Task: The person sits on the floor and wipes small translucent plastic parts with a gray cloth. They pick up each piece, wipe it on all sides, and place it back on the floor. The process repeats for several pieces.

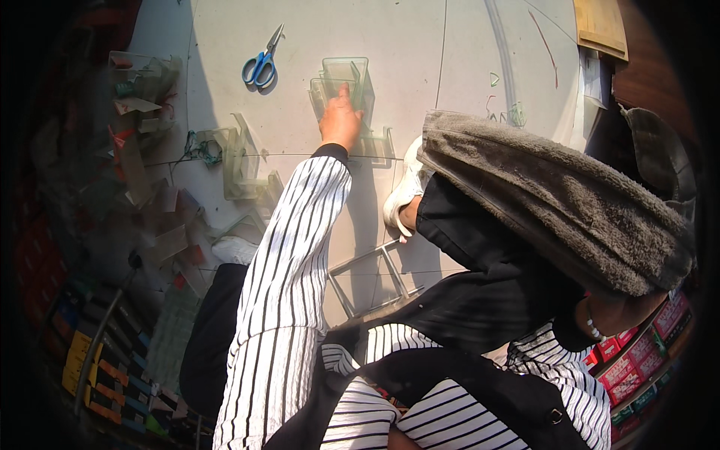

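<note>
My left hand [341, 120] reaches down to a group of clear, greenish plastic boxes [356, 69] on the pale tiled floor. Its thumb and fingers close over the near edge of one box, with one finger stretched along it; the other fingertips are partly hidden. At the right, my right hand [616, 313], with a beaded bracelet at the wrist, holds a grey-brown towel [547, 195]. The towel's cloth covers most of those fingers and spreads across the space above my leg.
Blue-handled scissors [260, 69] lie left of the boxes. More clear plastic pieces [238, 169] stand nearer, beside a heap of card scraps [154, 195]. A metal frame [375, 281] lies by my white shoe [405, 187]. Packed shelves [634, 364] flank the lower right.
</note>
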